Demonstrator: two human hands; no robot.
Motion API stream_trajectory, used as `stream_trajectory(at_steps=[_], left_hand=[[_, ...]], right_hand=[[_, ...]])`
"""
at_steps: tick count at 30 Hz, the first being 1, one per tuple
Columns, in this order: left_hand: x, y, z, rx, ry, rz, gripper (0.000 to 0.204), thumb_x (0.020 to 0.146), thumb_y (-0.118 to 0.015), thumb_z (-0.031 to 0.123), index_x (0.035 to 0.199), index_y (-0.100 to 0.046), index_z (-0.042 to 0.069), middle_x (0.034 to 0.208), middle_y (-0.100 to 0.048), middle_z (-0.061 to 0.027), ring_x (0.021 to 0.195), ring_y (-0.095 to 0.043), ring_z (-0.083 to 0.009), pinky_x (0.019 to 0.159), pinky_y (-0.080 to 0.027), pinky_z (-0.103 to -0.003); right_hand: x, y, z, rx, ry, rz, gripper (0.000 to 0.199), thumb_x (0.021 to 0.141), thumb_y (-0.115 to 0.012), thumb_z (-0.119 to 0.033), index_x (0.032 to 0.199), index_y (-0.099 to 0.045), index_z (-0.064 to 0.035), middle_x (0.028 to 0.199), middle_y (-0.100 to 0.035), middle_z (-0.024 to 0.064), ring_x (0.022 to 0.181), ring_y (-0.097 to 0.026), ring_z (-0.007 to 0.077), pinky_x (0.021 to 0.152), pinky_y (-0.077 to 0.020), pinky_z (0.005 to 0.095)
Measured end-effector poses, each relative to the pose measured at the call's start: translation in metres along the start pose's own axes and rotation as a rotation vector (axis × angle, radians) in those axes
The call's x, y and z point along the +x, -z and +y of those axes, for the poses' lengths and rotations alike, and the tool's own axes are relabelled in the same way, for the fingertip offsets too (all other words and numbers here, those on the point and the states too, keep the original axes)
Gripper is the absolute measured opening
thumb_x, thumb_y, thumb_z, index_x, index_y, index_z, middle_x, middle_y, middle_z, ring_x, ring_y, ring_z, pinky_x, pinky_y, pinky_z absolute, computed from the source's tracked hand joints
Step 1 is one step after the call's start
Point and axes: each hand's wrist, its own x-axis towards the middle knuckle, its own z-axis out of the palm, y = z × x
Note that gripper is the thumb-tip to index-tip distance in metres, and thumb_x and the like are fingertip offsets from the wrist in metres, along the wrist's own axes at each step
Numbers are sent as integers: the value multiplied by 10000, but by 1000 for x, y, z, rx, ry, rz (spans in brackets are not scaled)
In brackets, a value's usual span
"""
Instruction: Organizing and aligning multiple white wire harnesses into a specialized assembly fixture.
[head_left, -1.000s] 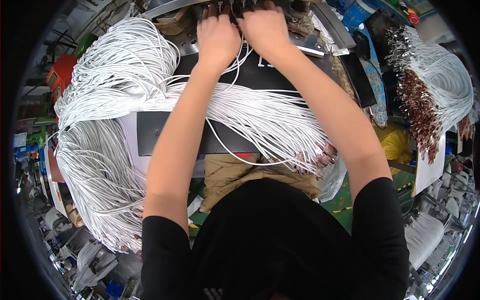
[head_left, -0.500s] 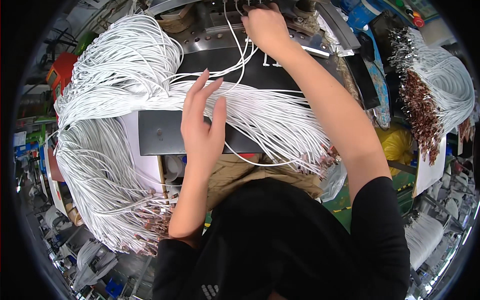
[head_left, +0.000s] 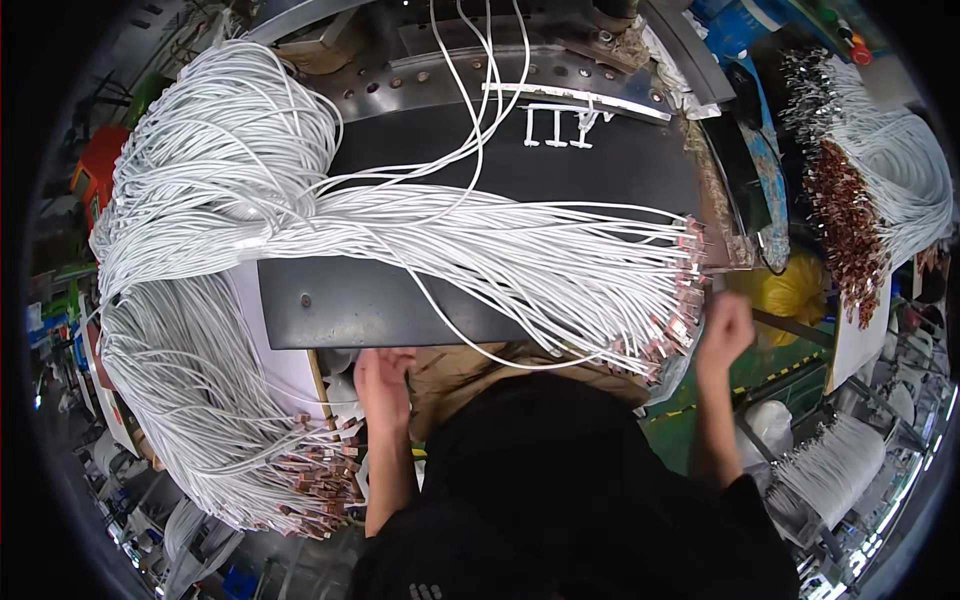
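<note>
A large bundle of white cables point(head_left: 500, 240) lies across the black work table point(head_left: 420, 300), its copper-coloured terminals at the right end. My left hand point(head_left: 383, 388) is at the table's front edge, palm up with its fingers loosely apart and their tips partly under the edge; no object shows in it. Off the table's right side, near the terminals, my right hand point(head_left: 725, 330) is curled into a loose fist, slightly blurred; whatever it may hold is hidden. Several single cables point(head_left: 488, 90) run from the bundle up to the metal fixture point(head_left: 410, 78) at the back.
More white cables point(head_left: 190, 370) hang in a bundle at the left, terminals down. Another cable bundle point(head_left: 890, 170) sits on a stand at the right. Small white T-shaped pieces point(head_left: 558, 128) lie under a metal strip point(head_left: 580, 100). A yellow bag point(head_left: 795, 285) stands beyond my right hand.
My right hand has left the fixture at the back and come down to the table's right side. My left hand has drawn back from above the cables to the front edge.
</note>
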Motion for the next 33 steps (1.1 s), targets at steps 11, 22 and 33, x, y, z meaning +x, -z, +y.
stream_trajectory(at_steps=[11, 22, 33], left_hand=[[18, 28, -6, 131, -23, 112, 182, 1054, -526, 186, 1116, -569, 20, 1072, -675, -106, 953, -673, -211, 811, -552, -365], [17, 10, -3, 137, -95, 264, 101, 994, -584, 101, 959, -661, 46, 964, -676, -27, 896, -633, -132, 770, -497, -300], [26, 10, -18, 135, -71, 247, 203, 1027, -570, 184, 983, -661, 8, 960, -693, -59, 841, -651, -167, 768, -526, -319]], right_hand=[[-99, -57, 65, -345, 431, -512, 449, 970, -580, -339, 1350, -528, -106, 1177, -640, 102, 1009, -610, 222, 805, -545, 379], [-183, -18, 196, 67, -454, -1005, 722, 963, -600, -372, 1562, -290, -115, 1453, -504, 191, 1436, -377, 292, 1035, -500, 468], [-118, -31, 106, 513, -884, -765, 537, 961, -565, -343, 1439, -503, -105, 1416, -561, 150, 1224, -555, 257, 1073, -410, 439]])
